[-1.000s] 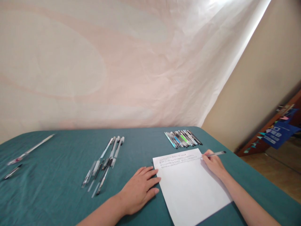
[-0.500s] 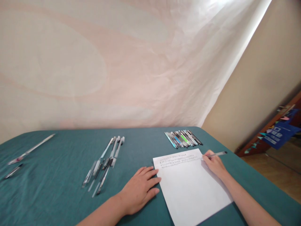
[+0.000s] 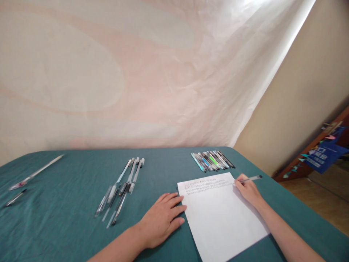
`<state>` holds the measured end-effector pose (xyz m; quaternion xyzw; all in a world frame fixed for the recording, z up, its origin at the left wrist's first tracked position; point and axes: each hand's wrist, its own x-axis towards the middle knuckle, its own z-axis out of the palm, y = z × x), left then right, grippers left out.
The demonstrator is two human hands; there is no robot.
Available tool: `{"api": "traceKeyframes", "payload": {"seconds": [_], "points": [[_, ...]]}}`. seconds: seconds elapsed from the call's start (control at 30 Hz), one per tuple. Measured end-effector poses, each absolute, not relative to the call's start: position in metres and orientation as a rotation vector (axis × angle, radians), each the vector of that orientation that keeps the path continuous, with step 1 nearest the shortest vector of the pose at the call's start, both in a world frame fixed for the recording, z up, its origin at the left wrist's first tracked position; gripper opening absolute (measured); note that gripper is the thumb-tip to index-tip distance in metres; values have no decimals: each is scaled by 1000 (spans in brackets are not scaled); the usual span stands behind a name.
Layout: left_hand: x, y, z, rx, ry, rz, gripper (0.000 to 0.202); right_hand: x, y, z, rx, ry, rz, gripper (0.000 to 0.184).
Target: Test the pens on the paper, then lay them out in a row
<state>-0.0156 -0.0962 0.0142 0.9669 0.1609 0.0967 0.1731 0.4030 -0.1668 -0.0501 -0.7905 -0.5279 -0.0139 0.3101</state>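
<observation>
A white sheet of paper (image 3: 222, 218) lies on the green cloth, with several lines of small dark handwriting near its top. My right hand (image 3: 247, 190) is closed round a clear pen (image 3: 253, 178) with a dark end, at the sheet's upper right edge; the pen's tip is hidden by the fingers. Flat on the cloth, my left hand (image 3: 165, 220) has its fingers spread, and their tips touch the paper's left edge. Left of that hand is a loose group of clear-barrelled pens, among them a black one (image 3: 120, 207).
A tight row of pens (image 3: 212, 161) lies at the back right of the green-covered table (image 3: 68, 225). At the far left are a long white pen-like item (image 3: 40, 170) and a short dark pen piece (image 3: 15, 198). A pale curtain (image 3: 152, 72) hangs behind the table.
The pen's dark end has tilted very slightly in my right hand. My left hand, the paper and the other pens have stayed where they were.
</observation>
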Motion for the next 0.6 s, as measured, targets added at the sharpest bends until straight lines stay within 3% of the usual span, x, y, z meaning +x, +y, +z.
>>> {"api": "traceKeyframes", "payload": {"seconds": [0.6], "points": [[-16, -95, 13, 2741, 443, 310, 41, 400, -166, -48, -2082, -1371, -38, 18]]}}
